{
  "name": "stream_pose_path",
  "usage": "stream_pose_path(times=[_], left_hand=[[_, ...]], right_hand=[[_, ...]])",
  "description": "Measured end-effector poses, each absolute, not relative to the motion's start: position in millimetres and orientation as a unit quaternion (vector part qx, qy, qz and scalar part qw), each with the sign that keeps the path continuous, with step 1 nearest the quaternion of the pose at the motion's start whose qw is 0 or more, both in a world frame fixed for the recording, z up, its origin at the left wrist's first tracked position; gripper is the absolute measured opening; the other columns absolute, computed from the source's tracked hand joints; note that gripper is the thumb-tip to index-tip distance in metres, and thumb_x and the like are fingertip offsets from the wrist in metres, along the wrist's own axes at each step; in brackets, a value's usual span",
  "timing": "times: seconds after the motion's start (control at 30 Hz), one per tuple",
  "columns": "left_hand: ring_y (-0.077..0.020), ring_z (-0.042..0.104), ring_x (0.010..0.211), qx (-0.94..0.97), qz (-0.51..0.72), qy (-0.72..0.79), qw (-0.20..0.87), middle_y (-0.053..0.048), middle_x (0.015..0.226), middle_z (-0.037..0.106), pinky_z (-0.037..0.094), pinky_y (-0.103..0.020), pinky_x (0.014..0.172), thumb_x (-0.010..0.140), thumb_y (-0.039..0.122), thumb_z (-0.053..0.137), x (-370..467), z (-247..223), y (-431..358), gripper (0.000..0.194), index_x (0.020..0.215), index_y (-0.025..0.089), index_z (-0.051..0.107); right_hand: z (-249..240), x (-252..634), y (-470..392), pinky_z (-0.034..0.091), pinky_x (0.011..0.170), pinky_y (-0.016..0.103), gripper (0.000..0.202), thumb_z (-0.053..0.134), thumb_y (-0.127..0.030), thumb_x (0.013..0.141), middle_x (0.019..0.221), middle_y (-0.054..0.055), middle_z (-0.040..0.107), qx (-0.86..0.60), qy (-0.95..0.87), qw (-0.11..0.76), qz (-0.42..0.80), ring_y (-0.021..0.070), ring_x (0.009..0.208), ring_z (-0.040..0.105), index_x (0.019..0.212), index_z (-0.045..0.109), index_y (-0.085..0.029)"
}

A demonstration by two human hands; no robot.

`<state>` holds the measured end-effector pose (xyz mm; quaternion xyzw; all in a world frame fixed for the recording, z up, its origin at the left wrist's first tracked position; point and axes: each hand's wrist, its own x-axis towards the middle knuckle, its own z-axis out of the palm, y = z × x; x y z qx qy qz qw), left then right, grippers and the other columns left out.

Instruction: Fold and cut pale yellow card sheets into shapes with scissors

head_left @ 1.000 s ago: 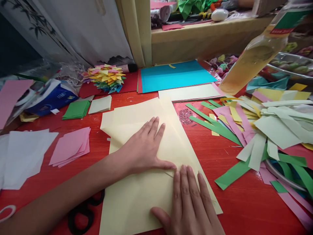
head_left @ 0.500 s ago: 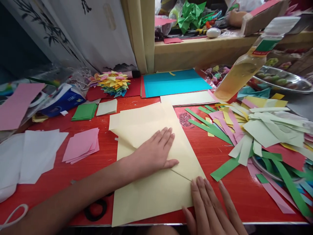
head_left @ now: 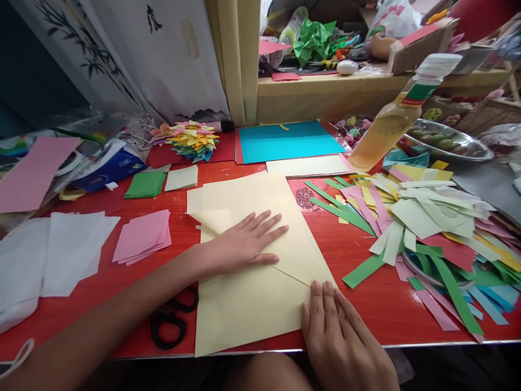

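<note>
Smooth, pale yellow paper (head_left: 236,315) lies at the near edge of the table, layered, with a slanting edge crossing it and a flap rising softly at its left. The left hand (head_left: 246,241) lies flat on it, open, fingers spread; the right hand (head_left: 342,336) is open too, fingers close together, their tips resting where the slant meets the right side. Black scissor loops (head_left: 167,316) sit just left of the sheet. Thin pink squares (head_left: 142,237) fan out beyond them, near a neat green stack (head_left: 144,184). At right sprawls a tangle of paper strips (head_left: 427,217). The red tabletop (head_left: 386,315) has a slight sheen; behind it stand a tilted-looking glass bottle (head_left: 382,130), a pale printed curtain (head_left: 171,65) and a cluttered ledge (head_left: 325,81)
</note>
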<state>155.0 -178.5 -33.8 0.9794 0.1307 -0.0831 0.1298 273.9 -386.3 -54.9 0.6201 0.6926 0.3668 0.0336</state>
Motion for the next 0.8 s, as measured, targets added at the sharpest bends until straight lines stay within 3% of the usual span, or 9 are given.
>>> stream_pose_path(times=[0.3,0.53,0.8], left_hand=[[-0.0208,-0.003,0.138,0.962,-0.1,0.217,0.134,0.002,0.151,-0.006,0.004,-0.038,0.112,0.091,0.052,0.014,107,-31,-150,0.056,0.143,0.032,0.006],[-0.0186,-0.004,0.138,0.943,-0.089,0.29,0.137,0.001,0.152,-0.004,0.005,-0.04,0.111,0.091,0.052,0.011,78,-30,-135,0.053,0.141,0.036,0.009],[-0.0203,0.0,0.139,0.937,-0.077,0.326,0.098,0.001,0.152,0.002,0.007,-0.043,0.11,0.092,0.049,0.011,58,-27,-116,0.05,0.141,0.036,0.014]], right_hand=[[-56,278,-391,0.055,0.077,0.03,0.034,0.047,-0.016,0.084,0.095,0.028,0.066,0.602,0.708,0.061,0.364,0.0283,0.085,0.067,0.098,0.066,0.008],[-56,279,-393,0.056,0.077,0.034,0.034,0.04,-0.006,0.079,0.1,0.03,0.063,0.576,0.734,0.113,0.341,0.0322,0.088,0.066,0.096,0.067,0.007],[-56,280,-397,0.055,0.079,0.035,0.036,0.038,-0.002,0.076,0.101,0.03,0.063,0.582,0.73,0.104,0.341,0.0312,0.087,0.067,0.095,0.067,0.007]])
